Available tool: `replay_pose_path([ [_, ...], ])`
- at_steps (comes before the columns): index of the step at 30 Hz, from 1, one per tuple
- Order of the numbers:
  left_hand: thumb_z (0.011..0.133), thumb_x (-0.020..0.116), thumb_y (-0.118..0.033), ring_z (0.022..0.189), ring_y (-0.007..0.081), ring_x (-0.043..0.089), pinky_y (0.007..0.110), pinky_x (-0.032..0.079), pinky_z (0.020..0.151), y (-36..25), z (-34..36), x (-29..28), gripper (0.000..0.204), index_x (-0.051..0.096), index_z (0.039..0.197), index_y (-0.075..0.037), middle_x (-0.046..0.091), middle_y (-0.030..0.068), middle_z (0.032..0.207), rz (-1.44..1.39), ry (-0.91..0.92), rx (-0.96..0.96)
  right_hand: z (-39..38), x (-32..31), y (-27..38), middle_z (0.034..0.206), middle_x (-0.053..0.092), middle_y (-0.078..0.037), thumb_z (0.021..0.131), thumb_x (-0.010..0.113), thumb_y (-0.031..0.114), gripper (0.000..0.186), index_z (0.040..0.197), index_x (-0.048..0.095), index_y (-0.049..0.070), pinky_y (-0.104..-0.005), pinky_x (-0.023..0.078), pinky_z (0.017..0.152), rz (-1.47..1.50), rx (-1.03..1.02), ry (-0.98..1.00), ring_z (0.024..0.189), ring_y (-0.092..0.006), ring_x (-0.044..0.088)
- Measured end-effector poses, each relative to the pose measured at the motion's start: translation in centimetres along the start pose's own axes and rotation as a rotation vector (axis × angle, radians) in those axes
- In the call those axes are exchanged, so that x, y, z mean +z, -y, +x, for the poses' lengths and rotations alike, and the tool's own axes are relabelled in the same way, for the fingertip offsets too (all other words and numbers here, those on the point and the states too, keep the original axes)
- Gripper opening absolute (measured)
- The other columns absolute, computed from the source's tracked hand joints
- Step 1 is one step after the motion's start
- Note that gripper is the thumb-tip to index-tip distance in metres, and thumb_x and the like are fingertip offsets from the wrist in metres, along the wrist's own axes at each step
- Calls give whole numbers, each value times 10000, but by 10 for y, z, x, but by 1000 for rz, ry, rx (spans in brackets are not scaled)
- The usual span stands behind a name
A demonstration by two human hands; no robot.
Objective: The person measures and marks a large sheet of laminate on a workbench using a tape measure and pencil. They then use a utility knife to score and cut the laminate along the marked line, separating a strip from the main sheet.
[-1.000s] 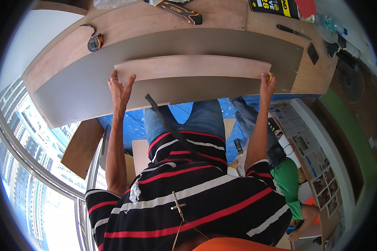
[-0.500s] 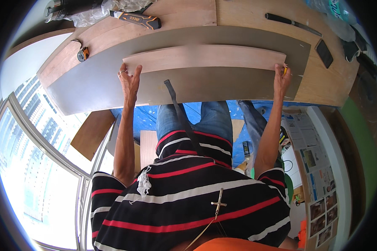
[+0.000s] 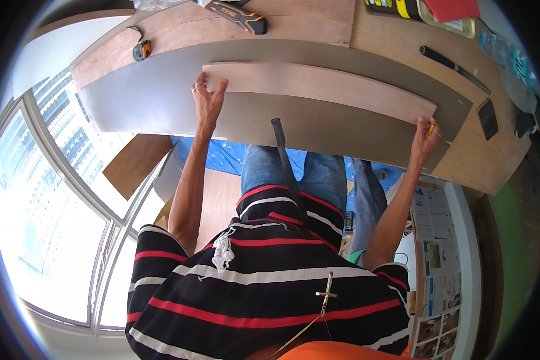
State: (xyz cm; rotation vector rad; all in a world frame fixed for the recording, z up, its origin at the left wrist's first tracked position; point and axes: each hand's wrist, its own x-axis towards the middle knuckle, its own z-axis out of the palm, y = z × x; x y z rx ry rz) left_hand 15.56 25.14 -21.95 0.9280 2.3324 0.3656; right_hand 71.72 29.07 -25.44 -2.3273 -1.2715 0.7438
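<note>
A long, thin, pale wooden strip (image 3: pixel 318 86) lies over a large grey sheet (image 3: pixel 246 114) on the workbench. My left hand (image 3: pixel 208 102) grips the strip's left end, with the thumb on the near side and the fingers at the end edge. At the other end, my right hand (image 3: pixel 425 143) has its fingertips against the strip's near right corner. A short yellow stick, perhaps a pencil (image 3: pixel 431 128), is tucked between that hand's fingers. The grey sheet reaches out past both ends of the strip.
Along the bench's far side lie a tape measure (image 3: pixel 141 51) and an orange-and-black handled tool (image 3: pixel 237 16). Toward the right are a black-handled knife (image 3: pixel 455 69), a phone (image 3: pixel 488 119) and a plastic bottle (image 3: pixel 510 60). Another person's jeans leg (image 3: pixel 369 195) shows below the bench.
The view has turned, so the bench appears tilted down toward the right. A red item and a yellow-and-black pack have come into view. Both hands remain at the strip's ends.
</note>
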Motion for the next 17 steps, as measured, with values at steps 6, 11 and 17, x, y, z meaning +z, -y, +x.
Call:
replay_pose_path([
  [6, 812, 728, -320, 1222, 391, 468, 458, 417, 1034, -5, 0, -4, 753, 427, 1398, 45, 461, 269, 1299, -40, 17, -63, 3, -2, 1, 1042, 606, -133, 918, 712, 395, 539, 1183, 603, -62, -326, 500, 800, -25, 14, 58, 896, -198, 596],
  [11, 848, 699, -319, 1226, 350, 454, 425, 445, 999, -7, 1, -3, 733, 419, 1413, 55, 424, 250, 1343, -22, 26, -88, 9, -3, -7, 1054, 607, -144, 932, 697, 399, 552, 1214, 590, -64, -326, 501, 821, -6, -27, 89, 926, -203, 604],
  [17, 811, 688, -297, 1253, 419, 458, 470, 390, 1074, -9, 9, -7, 741, 418, 1424, 20, 464, 274, 1318, -8, -18, -106, 8, 6, -2, 1073, 617, -162, 922, 715, 387, 546, 1249, 581, -30, -340, 499, 856, 8, 57, 104, 967, -237, 616],
])
